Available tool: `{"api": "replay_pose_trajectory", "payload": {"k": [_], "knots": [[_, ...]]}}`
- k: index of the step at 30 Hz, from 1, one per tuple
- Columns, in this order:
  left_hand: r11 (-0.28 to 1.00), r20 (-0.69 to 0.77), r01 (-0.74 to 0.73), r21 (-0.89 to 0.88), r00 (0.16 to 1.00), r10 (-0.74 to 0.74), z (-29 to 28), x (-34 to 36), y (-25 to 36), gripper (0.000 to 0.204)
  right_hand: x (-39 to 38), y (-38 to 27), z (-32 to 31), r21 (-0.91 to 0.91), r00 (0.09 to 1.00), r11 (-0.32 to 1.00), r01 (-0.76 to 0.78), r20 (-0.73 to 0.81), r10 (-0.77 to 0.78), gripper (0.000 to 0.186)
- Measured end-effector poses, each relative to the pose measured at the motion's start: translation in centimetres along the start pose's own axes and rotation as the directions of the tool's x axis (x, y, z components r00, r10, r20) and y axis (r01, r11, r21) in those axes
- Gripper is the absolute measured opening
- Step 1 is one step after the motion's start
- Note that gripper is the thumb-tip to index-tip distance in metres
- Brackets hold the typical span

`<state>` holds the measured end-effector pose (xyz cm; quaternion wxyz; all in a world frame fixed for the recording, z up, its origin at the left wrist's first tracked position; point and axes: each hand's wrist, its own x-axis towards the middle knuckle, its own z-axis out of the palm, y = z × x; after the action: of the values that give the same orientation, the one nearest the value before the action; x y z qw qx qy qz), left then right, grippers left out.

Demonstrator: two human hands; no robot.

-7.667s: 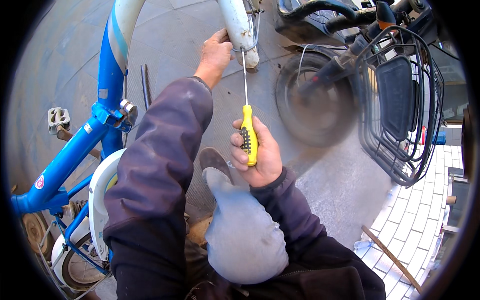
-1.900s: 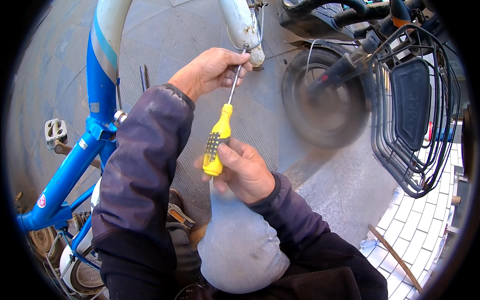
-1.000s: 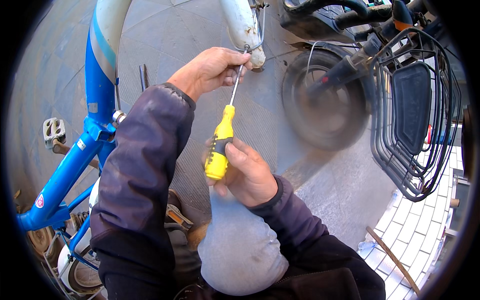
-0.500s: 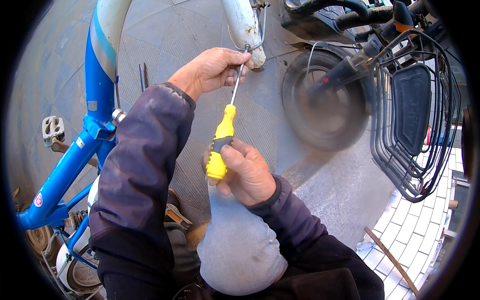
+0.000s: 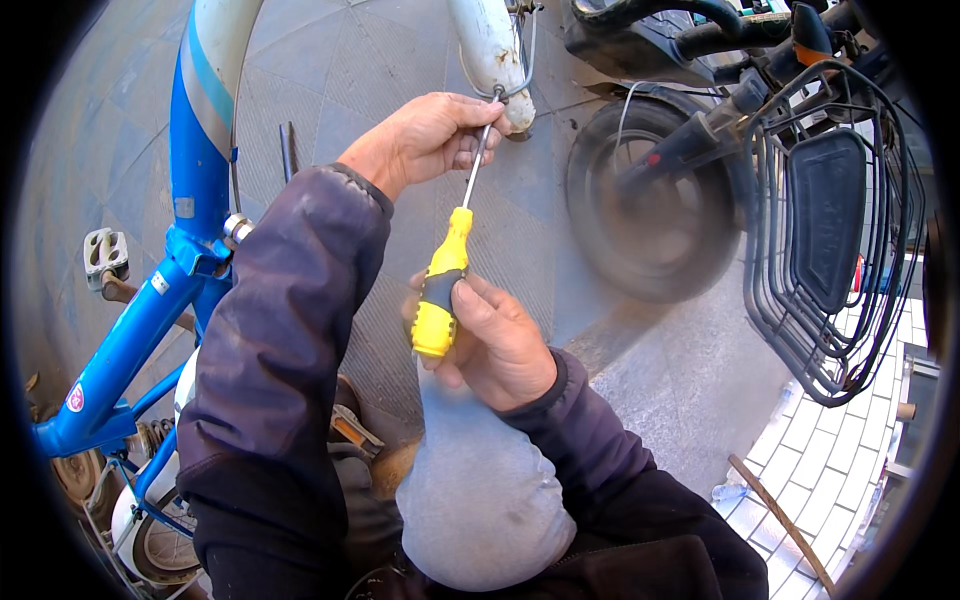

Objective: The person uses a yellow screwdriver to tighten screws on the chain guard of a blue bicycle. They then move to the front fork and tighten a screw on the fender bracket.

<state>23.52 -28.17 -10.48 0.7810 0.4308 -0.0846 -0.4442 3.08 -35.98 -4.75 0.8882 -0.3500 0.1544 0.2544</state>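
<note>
A screwdriver (image 5: 437, 330) with a yellow and black handle points up and away, its thin metal shaft reaching the end of a rust-marked white fender (image 5: 490, 55). My right hand (image 5: 500, 345) is wrapped round the handle. At the far end of the shaft, my left hand (image 5: 430, 135) pinches thumb and fingers about the tip, close against the fender. A bent wire stay (image 5: 530, 60) meets the fender there at a small fastener (image 5: 498, 92). The fingertips partly hide the screwdriver's tip.
On the left stands a blue bicycle frame (image 5: 130, 335) with a white pedal (image 5: 105, 253). At right is another vehicle's black wheel (image 5: 650, 200) and wire basket (image 5: 815, 220). A stick (image 5: 785, 520) leans by the white tiles (image 5: 850, 430). A dark tube (image 5: 288, 150) lies on the paving.
The screwdriver handle has turned a little in my right hand, and its fingers have shifted slightly. My left hand stays at the fender end.
</note>
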Motion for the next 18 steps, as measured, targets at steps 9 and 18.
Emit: {"api": "replay_pose_trajectory", "payload": {"k": [9, 18], "knots": [[0.999, 0.011, 0.011, -0.041, 1.000, -0.011, -0.2, 0.1, -0.2, 0.025, -0.1, 0.4, -1.1, -0.023, 1.000, 1.000, 0.000, -0.010, 0.000, 0.040], [0.999, -0.019, 0.011, -0.043, 1.000, -0.011, 0.1, -0.1, -0.1, 0.026, -0.2, 0.0, -0.5, 0.055, 0.999, 0.998, -0.036, 0.025, 0.034, 0.037]]}}
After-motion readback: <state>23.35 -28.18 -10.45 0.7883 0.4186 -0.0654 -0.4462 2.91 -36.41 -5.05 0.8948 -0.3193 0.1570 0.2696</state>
